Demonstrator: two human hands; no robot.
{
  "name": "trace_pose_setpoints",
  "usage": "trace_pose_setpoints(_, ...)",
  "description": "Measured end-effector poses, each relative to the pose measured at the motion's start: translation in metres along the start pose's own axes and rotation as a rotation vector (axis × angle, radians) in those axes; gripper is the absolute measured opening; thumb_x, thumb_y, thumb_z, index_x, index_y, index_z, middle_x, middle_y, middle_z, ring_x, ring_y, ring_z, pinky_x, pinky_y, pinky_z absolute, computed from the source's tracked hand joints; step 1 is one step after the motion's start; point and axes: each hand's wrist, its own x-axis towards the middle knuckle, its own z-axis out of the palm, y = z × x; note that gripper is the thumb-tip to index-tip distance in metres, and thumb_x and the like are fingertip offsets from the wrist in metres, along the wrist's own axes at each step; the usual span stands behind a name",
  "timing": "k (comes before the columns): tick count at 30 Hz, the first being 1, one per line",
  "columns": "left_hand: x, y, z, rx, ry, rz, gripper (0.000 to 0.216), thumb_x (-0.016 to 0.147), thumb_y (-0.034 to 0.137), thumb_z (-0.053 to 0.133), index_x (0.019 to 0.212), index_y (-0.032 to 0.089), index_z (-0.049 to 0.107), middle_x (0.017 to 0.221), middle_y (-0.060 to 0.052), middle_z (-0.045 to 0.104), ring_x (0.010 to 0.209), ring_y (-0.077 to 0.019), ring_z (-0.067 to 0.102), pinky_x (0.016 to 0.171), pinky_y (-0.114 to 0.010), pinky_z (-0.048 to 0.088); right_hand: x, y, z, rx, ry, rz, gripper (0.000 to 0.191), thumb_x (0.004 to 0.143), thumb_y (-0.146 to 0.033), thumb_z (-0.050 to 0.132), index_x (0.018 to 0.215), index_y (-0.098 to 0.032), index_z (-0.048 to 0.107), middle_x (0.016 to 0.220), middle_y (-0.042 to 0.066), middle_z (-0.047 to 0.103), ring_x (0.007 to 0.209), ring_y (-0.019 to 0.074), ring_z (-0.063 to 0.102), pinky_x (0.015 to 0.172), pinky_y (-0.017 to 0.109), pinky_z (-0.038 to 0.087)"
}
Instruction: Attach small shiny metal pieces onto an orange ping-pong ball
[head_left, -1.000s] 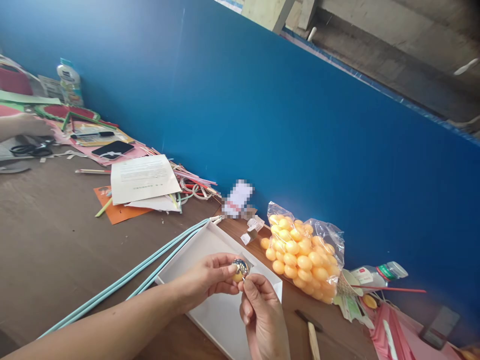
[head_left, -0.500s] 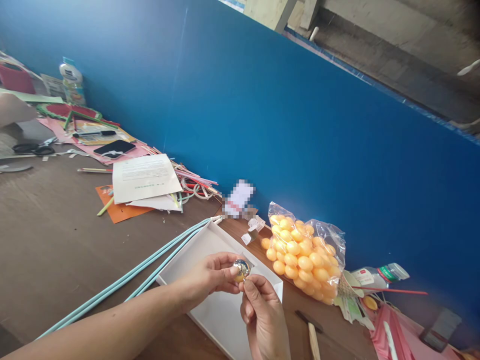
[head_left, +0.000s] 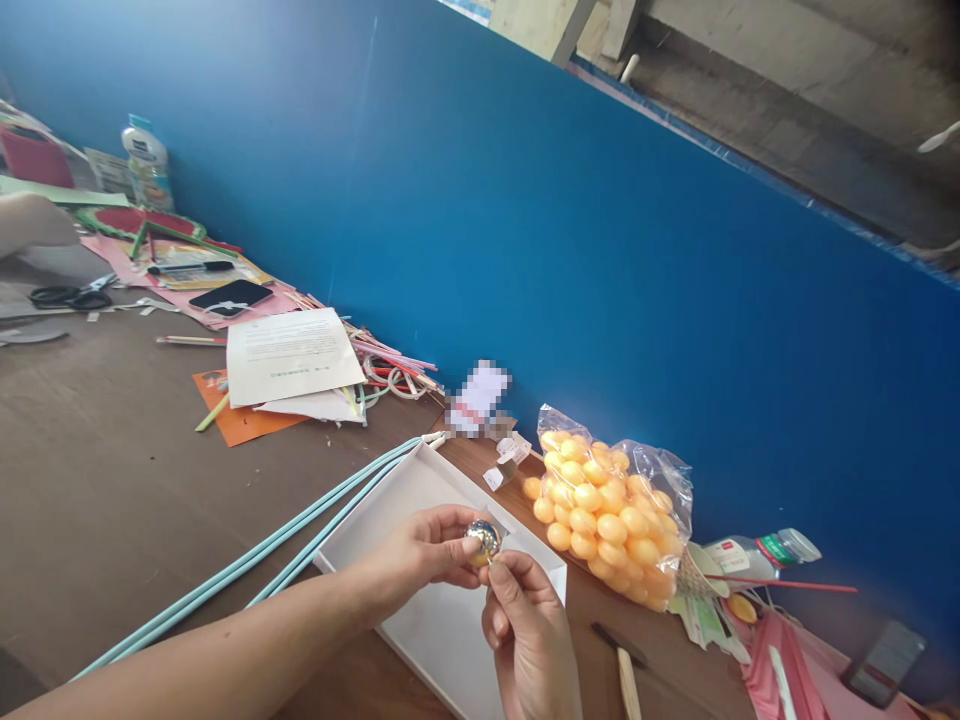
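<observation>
**Foil cover now reaches most of the ball**

We work at the brown table, against the blue partition. Ahead lies the white tray, with the bag of orange balls just beyond it to the right. Our left hand pinches the small ball between thumb and fingers above the tray's far edge; our right hand closes its fingertips on the ball's lower side. A second ago more orange showed beneath the shiny wrap; now silver covers nearly all we see. We judge the wrapping close to finished. Far left, another person's hand has shifted slightly near the scissors.
</observation>
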Motion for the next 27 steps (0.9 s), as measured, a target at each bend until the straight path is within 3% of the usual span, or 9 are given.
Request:
trace_pose_setpoints(8, 0.0, 0.002, 0.001, 0.032, 0.023, -0.001, 0.034, 0.074, 0.033, 0.064, 0.103, 0.016, 0.058, 0.096, -0.008, 0.064, 0.081, -0.0183, 0.061, 0.083, -0.038, 0.046, -0.001, -0.001, 0.0, -0.011, 0.004, 0.005, 0.012, 0.075, -0.029, 0.066, 0.076, -0.018, 0.06, 0.066, -0.002, 0.058, 0.042, 0.0012, 0.032, 0.04, 0.017, 0.024)
trace_pose_setpoints(15, -0.001, 0.004, 0.002, 0.044, 0.028, -0.007, 0.034, 0.073, 0.032, 0.065, 0.102, 0.015, 0.058, 0.095, -0.008, 0.064, 0.082, -0.0191, 0.062, 0.082, -0.038, 0.046, -0.001, -0.002, 0.001, -0.014, 0.016, 0.014, 0.013, 0.074, -0.029, 0.066, 0.075, -0.018, 0.06, 0.046, -0.007, 0.043, 0.041, 0.0031, 0.029, 0.04, 0.017, 0.023)
trace_pose_setpoints(27, 0.0, 0.005, 0.004, 0.047, 0.034, 0.003, 0.034, 0.071, 0.032, 0.067, 0.099, 0.014, 0.059, 0.094, -0.008, 0.064, 0.079, -0.019, 0.062, 0.082, -0.039, 0.046, -0.006, -0.008, 0.012, -0.033, 0.051, 0.009, 0.017, 0.072, -0.033, 0.068, 0.071, -0.018, 0.058, 0.043, -0.008, 0.04, 0.043, 0.005, 0.031, 0.042, 0.017, 0.031)
